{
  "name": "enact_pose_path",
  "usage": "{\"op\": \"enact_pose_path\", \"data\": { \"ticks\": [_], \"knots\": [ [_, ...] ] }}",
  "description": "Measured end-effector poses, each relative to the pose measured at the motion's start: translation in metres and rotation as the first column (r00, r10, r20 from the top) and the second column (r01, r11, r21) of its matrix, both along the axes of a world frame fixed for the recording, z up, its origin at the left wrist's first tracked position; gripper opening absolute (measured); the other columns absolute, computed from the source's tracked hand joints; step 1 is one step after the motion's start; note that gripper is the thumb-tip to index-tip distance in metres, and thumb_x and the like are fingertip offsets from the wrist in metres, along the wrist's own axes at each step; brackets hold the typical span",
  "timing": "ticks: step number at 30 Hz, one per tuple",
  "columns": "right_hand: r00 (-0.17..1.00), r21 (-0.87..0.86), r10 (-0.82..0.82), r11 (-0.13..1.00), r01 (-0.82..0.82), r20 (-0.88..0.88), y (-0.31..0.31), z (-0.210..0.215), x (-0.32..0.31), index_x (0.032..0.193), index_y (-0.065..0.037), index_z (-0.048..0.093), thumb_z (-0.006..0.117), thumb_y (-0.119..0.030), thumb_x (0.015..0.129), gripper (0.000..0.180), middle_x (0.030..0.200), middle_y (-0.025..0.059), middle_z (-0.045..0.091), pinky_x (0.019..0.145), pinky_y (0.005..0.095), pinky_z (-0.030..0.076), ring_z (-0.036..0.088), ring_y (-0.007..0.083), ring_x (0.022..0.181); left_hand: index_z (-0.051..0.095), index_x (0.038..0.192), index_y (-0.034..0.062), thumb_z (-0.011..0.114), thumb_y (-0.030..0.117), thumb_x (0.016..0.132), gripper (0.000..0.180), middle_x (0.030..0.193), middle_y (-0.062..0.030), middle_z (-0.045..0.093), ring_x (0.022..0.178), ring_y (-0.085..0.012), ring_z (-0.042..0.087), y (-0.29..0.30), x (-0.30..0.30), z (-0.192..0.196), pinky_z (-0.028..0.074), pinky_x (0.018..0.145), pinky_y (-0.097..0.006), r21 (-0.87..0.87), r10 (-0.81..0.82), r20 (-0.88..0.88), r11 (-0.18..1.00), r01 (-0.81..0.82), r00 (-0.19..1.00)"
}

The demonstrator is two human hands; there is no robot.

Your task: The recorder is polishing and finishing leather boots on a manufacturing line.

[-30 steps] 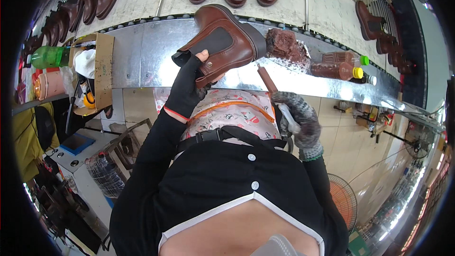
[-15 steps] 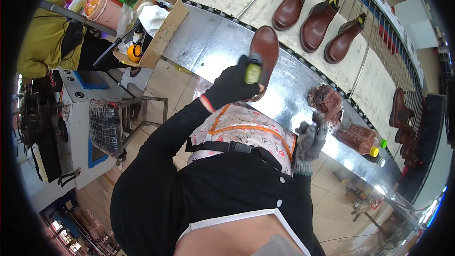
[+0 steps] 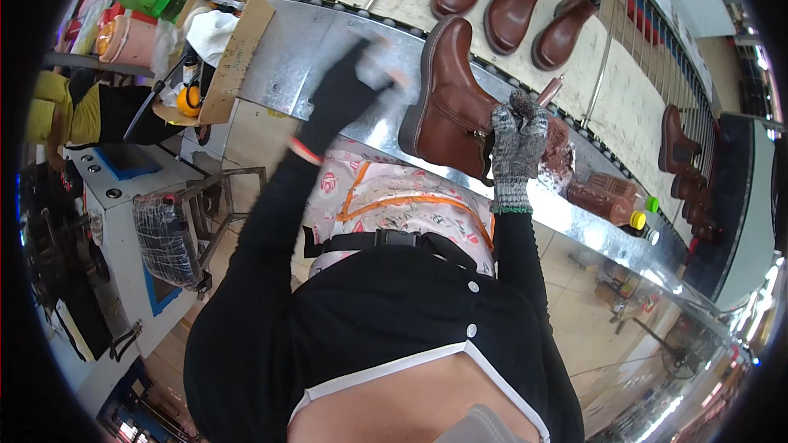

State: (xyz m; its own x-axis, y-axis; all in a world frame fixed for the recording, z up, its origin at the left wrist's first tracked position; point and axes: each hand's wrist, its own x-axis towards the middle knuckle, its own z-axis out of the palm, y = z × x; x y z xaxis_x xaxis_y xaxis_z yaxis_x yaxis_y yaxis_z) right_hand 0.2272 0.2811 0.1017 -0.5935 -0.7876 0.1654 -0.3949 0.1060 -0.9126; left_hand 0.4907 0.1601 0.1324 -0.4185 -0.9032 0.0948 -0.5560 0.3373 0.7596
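1. Looking down from the head view, the person is standing at a metal workbench (image 3: 304, 49) with a brown ankle boot (image 3: 450, 102) on it, just in front of the patterned apron (image 3: 394, 197).
2. The right hand (image 3: 517, 143), in a grey knitted glove, is resting against the heel side of the boot, fingers (image 3: 525, 111) curled loosely toward the leather; a wooden handle (image 3: 548, 90) is showing just above them, but I cannot tell if the hand is gripping it.
3. The left hand (image 3: 357, 74), in a black glove, is hovering over the bench left of the boot, apart from it. It is blurred, so I cannot tell how open its fingers are.
4. A cardboard box (image 3: 234, 53) is lying at the left end of the bench.
5. Three more brown boots (image 3: 513, 0) are standing on the pale surface behind the bench.
6. Brown bottles with coloured caps (image 3: 611, 201) are lying to the right of the boot.
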Motion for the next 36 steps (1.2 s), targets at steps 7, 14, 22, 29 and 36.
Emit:
{"op": "enact_pose_path", "data": {
  "ticks": [7,14,22,29,36],
  "knots": [
    [0.979,0.012,-0.022,1.000,0.020,0.201,0.012,-0.008,-0.009,0.115,0.003,0.055,0.064,-0.005,0.087,0.030,0.110,0.0101,0.060,0.088,0.0296,0.049,0.058,0.0165,0.100,0.054,0.127,0.0138,0.059,0.069,0.075,0.076,0.107,-0.0251,0.059,0.099,-0.0474,0.058,-0.163,0.238,-0.030,0.048,0.080,-0.056,-0.689,0.862,0.406,0.507,-0.518,0.304],
    [0.971,-0.044,-0.011,0.999,0.022,0.237,0.017,0.003,-0.003,0.117,0.002,0.054,0.064,-0.009,0.087,0.033,0.110,0.0104,0.061,0.088,0.0296,0.049,0.059,0.0176,0.101,0.065,0.119,0.0129,0.057,0.057,0.080,0.059,0.118,-0.0184,0.064,0.108,-0.0358,0.061,-0.193,0.298,-0.050,0.047,0.091,-0.044,-0.486,0.719,0.538,0.691,-0.535,0.440],
    [0.979,-0.056,-0.002,0.998,0.013,0.204,0.015,0.002,-0.001,0.117,0.002,0.054,0.066,-0.010,0.086,0.035,0.114,0.0122,0.060,0.091,0.0321,0.049,0.059,0.0200,0.104,0.068,0.101,0.0060,0.069,0.035,0.078,0.037,0.092,-0.0139,0.070,0.084,-0.0302,0.066,-0.156,0.191,-0.002,0.050,0.076,-0.038,-0.363,0.565,0.073,0.783,-0.506,0.822],
    [0.985,-0.033,0.017,0.999,-0.011,0.170,0.013,0.004,0.000,0.116,0.002,0.056,0.064,-0.007,0.087,0.032,0.115,0.0129,0.060,0.094,0.0324,0.047,0.059,0.0204,0.106,0.067,0.107,-0.0020,0.077,0.023,0.078,0.040,0.097,-0.0164,0.071,0.091,-0.0240,0.069,-0.048,0.004,-0.075,0.052,0.083,-0.033,-0.277,0.232,-0.110,0.927,-0.254,0.967],
    [0.990,-0.031,0.010,0.999,-0.005,0.139,0.013,0.007,0.001,0.115,0.003,0.058,0.063,-0.008,0.087,0.031,0.113,0.0130,0.062,0.093,0.0327,0.047,0.060,0.0205,0.104,0.069,0.094,0.0029,0.072,0.004,0.081,0.014,0.088,-0.0076,0.068,0.073,-0.0148,0.063,0.008,-0.054,-0.088,0.049,0.065,-0.026,-0.201,-0.063,-0.347,0.980,-0.009,0.936]
  ]
}}
